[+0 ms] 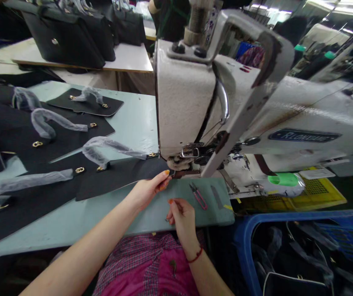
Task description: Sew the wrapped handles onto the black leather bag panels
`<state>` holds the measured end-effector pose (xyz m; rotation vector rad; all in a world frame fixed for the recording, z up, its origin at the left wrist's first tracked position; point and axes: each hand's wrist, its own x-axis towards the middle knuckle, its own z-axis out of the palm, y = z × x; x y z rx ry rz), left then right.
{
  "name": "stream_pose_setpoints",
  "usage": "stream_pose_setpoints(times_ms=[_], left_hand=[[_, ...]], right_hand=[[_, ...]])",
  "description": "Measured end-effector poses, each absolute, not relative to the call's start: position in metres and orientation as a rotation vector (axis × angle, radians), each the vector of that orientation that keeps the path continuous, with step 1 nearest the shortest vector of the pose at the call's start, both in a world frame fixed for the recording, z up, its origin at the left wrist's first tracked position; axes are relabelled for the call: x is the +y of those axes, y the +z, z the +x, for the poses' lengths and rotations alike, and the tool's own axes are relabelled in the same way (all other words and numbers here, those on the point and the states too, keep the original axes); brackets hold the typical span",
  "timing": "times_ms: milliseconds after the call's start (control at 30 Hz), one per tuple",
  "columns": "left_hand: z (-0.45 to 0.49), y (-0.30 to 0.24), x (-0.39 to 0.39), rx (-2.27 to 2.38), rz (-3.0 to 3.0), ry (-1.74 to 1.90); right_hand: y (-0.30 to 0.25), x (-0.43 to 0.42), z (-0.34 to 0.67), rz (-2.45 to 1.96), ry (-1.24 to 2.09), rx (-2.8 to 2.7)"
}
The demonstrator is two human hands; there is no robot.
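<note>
"RLON…" badge point(305, 135) on sewing machine point(287, 107)

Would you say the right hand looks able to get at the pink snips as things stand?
Probably yes: the right hand is near the pink snips, with nothing visible between them, though it may be holding something small.

Looks forward and down from the head, close above bare left hand point(150, 188) and bare right hand point(183, 214).

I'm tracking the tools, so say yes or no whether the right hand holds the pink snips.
No, the pink snips lie on the pale green tabletop, apart from the right hand.
</note>
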<state>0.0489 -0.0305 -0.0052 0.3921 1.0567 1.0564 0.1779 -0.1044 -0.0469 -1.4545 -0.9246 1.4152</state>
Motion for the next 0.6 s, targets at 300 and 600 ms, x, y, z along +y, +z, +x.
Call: stream_pose_setpoints(times_ms=[300,600], left_hand=[[0.0471,-0.0093,-0.026,1.021,0.467,1.064],[0.0482,-0.0027,-0.0215,1.064,0.498,1.077]], right_hand=[[-0.0537,-0.1072,0.1763,-1.481,1.412,-1.002],[-0.0579,-0.1085,0.1767,-1.478,1.413,-1.039]])
